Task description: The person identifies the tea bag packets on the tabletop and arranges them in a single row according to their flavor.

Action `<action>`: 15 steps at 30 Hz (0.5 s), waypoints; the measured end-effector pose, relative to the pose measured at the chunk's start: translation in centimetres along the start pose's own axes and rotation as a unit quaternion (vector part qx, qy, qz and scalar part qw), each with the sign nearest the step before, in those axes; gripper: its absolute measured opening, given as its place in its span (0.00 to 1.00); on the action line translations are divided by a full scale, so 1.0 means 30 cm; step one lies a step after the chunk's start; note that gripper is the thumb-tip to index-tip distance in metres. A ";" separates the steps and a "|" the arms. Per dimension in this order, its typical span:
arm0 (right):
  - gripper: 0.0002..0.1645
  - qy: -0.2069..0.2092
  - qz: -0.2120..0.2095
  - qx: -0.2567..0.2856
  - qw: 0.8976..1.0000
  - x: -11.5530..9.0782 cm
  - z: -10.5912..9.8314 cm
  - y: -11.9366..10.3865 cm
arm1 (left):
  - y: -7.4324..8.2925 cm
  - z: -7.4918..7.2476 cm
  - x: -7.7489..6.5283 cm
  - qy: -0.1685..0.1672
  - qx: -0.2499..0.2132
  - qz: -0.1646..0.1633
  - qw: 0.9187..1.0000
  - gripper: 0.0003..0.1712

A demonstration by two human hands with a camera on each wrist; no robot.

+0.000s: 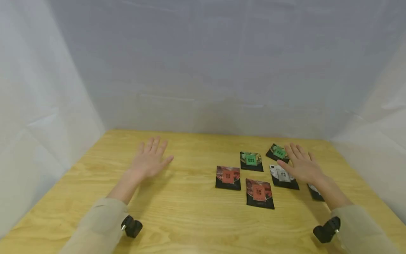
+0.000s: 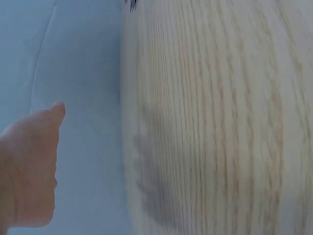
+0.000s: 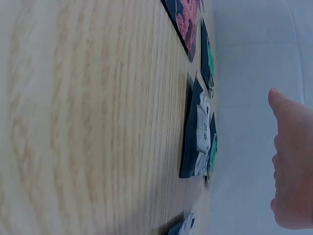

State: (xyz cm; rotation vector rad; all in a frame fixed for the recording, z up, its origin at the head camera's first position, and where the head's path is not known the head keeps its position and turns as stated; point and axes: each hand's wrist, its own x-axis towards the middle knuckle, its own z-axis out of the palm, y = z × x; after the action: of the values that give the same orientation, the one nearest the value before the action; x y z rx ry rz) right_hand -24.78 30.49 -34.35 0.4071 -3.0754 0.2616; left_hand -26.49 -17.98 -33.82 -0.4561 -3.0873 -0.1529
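Note:
My left hand [image 1: 149, 159] is held palm down above the left part of the table, fingers straight and spread, holding nothing. Over the right part, my right hand [image 1: 303, 165] is stretched out the same way. Below and beside it lie flat packets with black lower ends: a white one [image 1: 283, 177], a green one [image 1: 278, 152] by the fingertips, and another white one [image 1: 314, 193] partly hidden under the wrist. Further left are a second green packet [image 1: 251, 161] and two red packets, one [image 1: 228, 177] left of the other [image 1: 259, 193]. The right wrist view shows the white packet [image 3: 199, 132] tilted in perspective below the hand.
The wooden table [image 1: 190, 211] has light curtains of sheeting [image 1: 203, 70] behind it and on both sides. A black wrist device [image 1: 131, 226] sits on the left sleeve, and a similar one [image 1: 326, 230] on the right.

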 end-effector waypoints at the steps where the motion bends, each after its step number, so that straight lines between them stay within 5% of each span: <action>1: 0.50 0.000 -0.002 0.000 1.000 -0.004 0.001 0.002 | 0.008 0.002 0.003 -0.001 0.001 0.003 1.000 0.42; 15: 0.49 -0.022 -0.035 0.008 0.999 -0.075 0.033 0.019 | 0.148 0.050 0.028 -0.052 0.019 0.074 0.996 0.43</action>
State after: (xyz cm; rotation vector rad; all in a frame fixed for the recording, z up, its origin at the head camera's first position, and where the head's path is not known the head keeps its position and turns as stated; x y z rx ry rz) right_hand -22.75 31.43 -35.54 0.5279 -3.0966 0.2790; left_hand -26.01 -13.37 -34.87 -0.7120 -3.1340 -0.0700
